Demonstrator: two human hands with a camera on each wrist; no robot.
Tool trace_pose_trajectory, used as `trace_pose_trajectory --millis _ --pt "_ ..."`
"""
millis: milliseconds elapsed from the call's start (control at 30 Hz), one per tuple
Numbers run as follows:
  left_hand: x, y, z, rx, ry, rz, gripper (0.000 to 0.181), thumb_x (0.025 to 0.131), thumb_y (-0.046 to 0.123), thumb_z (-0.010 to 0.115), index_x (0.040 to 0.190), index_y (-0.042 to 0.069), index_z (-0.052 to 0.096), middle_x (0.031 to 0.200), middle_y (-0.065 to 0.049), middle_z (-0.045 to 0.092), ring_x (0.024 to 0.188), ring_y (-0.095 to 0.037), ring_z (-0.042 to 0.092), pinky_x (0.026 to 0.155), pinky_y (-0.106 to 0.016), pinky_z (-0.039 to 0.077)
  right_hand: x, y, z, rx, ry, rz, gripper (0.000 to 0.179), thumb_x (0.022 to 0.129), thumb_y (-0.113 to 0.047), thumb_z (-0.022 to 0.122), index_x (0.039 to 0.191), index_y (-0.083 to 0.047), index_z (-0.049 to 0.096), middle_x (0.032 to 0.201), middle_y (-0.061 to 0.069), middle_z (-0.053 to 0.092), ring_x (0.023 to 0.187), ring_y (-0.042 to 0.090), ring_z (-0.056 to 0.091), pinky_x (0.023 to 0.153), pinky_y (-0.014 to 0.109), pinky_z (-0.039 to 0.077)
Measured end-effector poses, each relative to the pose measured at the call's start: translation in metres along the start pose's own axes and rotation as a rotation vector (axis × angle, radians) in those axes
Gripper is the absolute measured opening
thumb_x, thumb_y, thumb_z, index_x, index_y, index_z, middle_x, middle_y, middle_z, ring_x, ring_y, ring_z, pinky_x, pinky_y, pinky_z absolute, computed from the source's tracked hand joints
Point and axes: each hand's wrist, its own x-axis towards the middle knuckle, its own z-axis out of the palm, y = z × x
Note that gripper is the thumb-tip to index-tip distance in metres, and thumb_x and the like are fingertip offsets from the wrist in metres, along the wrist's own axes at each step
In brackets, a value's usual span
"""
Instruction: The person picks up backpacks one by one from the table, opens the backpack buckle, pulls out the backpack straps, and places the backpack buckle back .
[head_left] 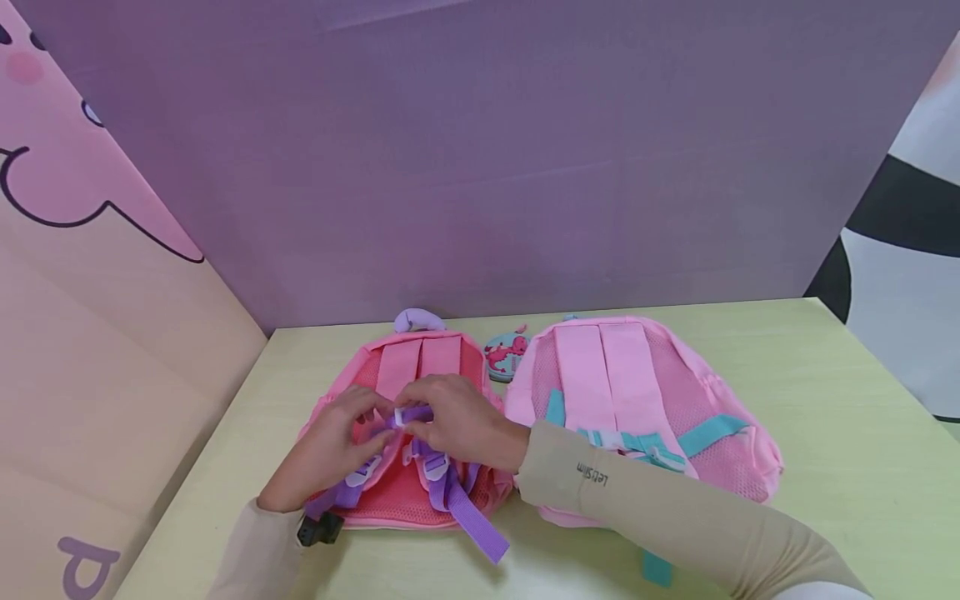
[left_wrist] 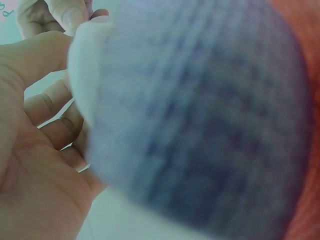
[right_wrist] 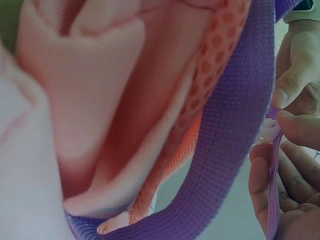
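A coral-pink backpack [head_left: 393, 510] lies with its strap side up. Over its middle my left hand [head_left: 333, 437] and right hand [head_left: 461, 421] meet, thumbs and fingers pinching a small white buckle [head_left: 400, 417] on a purple chest strap [head_left: 417, 412]. In the right wrist view the white buckle [right_wrist: 269, 130] shows between the fingertips of both hands, and purple webbing [right_wrist: 225, 130] loops large in front. The left wrist view is mostly filled by a blurred purple strap [left_wrist: 200, 110]; my left hand [left_wrist: 35, 145] curves beside it.
A lighter pink backpack [head_left: 607, 375] with teal straps lies to the right, under my right forearm. A small teal round pouch [head_left: 506, 354] sits between the bags. A purple strap end [head_left: 480, 529] hangs toward the front of the table. A purple wall [head_left: 525, 167] rises behind.
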Motion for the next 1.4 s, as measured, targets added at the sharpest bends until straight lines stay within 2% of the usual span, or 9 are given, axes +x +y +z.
trace_pose_trajectory --millis 167,467,667,833,1233,1400 --pt "-0.0012 -0.0012 -0.0013 -0.009 0.003 -0.016 0.033 0.072 0.006 0.081 0.097 0.017 0.062 0.092 0.008 0.055 0.081 -0.018 0.052 0.066 -0.031 0.051 -0.0012 0.0013 -0.0011 0.008 -0.008 0.014 0.03 0.081 -0.016 0.076 0.11 -0.015 0.069 0.098 -0.008 0.065 0.089 0.006 0.059 0.079 0.022 0.048" --pt "-0.0034 -0.0015 -0.0037 -0.047 -0.005 -0.057 0.037 0.071 0.003 0.08 0.098 0.015 0.059 0.09 0.001 0.053 0.081 -0.019 0.051 0.065 -0.029 0.05 -0.0032 0.0058 -0.0007 0.039 -0.024 0.049 0.032 0.08 -0.015 0.076 0.111 -0.016 0.069 0.099 -0.008 0.063 0.09 0.007 0.058 0.076 0.021 0.048" --pt "-0.0034 -0.0031 -0.0037 -0.057 -0.002 -0.026 0.036 0.072 0.002 0.079 0.098 0.016 0.059 0.086 0.003 0.052 0.077 -0.017 0.05 0.062 -0.029 0.048 -0.0032 0.0072 -0.001 0.037 -0.014 0.039 0.032 0.08 -0.015 0.077 0.111 -0.016 0.069 0.099 -0.007 0.064 0.089 0.007 0.059 0.075 0.021 0.048" --pt "-0.0018 -0.0023 -0.0029 -0.044 0.018 0.013 0.036 0.073 0.005 0.081 0.101 0.017 0.06 0.09 0.008 0.053 0.078 -0.016 0.051 0.064 -0.028 0.049 -0.0026 0.0058 -0.0011 0.025 -0.009 0.034 0.031 0.08 -0.016 0.077 0.11 -0.017 0.07 0.098 -0.008 0.064 0.089 0.007 0.059 0.075 0.021 0.048" --pt "-0.0014 0.0023 -0.0024 -0.025 0.021 0.009 0.032 0.074 0.007 0.081 0.097 0.017 0.061 0.085 0.007 0.051 0.076 -0.017 0.05 0.061 -0.024 0.046 -0.0039 0.0023 -0.0002 0.009 -0.008 0.024 0.031 0.081 -0.017 0.076 0.111 -0.017 0.07 0.098 -0.008 0.065 0.088 0.006 0.058 0.077 0.022 0.047" --pt "-0.0021 0.0015 -0.0026 -0.028 0.012 -0.001 0.03 0.074 0.007 0.08 0.096 0.016 0.06 0.084 0.004 0.051 0.075 -0.018 0.049 0.06 -0.026 0.047 -0.0043 0.0029 -0.0003 0.007 -0.008 0.022 0.03 0.081 -0.018 0.076 0.111 -0.017 0.07 0.099 -0.009 0.065 0.089 0.006 0.058 0.078 0.023 0.047"
